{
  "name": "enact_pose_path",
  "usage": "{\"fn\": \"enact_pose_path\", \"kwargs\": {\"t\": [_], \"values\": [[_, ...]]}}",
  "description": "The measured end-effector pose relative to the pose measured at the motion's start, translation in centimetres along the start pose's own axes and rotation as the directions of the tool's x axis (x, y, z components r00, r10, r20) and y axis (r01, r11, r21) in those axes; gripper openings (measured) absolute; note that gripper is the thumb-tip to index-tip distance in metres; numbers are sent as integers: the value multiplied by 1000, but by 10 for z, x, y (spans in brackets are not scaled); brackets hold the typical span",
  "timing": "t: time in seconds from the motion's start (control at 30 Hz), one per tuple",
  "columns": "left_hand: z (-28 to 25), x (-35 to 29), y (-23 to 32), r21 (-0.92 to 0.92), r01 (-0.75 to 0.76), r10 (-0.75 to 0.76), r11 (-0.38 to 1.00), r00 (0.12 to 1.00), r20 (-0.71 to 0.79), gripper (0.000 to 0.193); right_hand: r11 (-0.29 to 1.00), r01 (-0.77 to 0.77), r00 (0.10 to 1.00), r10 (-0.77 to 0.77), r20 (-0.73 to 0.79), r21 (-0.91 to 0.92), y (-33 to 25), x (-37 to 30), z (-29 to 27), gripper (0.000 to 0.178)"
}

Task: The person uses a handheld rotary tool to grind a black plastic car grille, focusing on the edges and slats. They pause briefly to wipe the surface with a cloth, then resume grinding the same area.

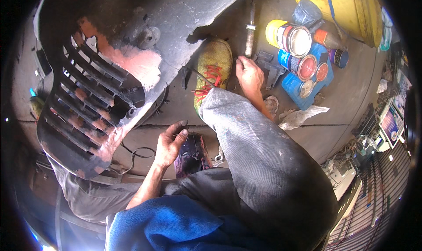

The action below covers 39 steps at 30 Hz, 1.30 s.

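Observation:
My right hand is closed at the lower end of a soldering iron, whose thin metal tip points away from me. Beside my raised knee, my left hand has its thumb and fingers drawn together; whatever they hold is too small to make out. A dark plastic bumper panel with slats fills the left side, close to my left hand. Pink filler covers patches of it, and its right edge is ragged. Beneath my left hand lies a dark, purple-streaked object.
My yellow shoe stands between the panel and my right hand. To the right are a yellow can, a blue can, a blue tray and a crumpled white sheet. A cable curls under the panel. A wrench lies near my leg.

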State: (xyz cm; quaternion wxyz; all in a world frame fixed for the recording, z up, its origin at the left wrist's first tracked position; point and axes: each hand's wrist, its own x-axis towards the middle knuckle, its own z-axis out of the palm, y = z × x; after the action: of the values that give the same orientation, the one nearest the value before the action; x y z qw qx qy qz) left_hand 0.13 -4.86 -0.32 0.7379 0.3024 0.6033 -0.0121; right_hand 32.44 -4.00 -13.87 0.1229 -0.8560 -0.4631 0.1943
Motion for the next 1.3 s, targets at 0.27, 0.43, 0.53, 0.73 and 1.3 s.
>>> {"fn": "enact_pose_path", "kwargs": {"t": [0.27,0.43,0.53,0.73,1.3], "values": [[2,5,8,68,-13,12,998,1000,18,43,998,-18,999,20,38,-62,1,3,8,23],[0,-2,-1,-111,39,-36,993,999,29,43,996,-14,971,34,235,-88,-9,16,4,21],[-2,5,-12,-88,-4,8,996,999,38,44,997,-15,990,25,142,-73,-3,9,-7,21],[-3,5,-13,-56,-35,36,998,999,33,45,978,204,979,-204,3,-42,15,-2,-1,25],[11,-26,79,-254,-290,312,923,949,52,38,696,-230,851,-195,487,680,-87,17,-120,8]]}}
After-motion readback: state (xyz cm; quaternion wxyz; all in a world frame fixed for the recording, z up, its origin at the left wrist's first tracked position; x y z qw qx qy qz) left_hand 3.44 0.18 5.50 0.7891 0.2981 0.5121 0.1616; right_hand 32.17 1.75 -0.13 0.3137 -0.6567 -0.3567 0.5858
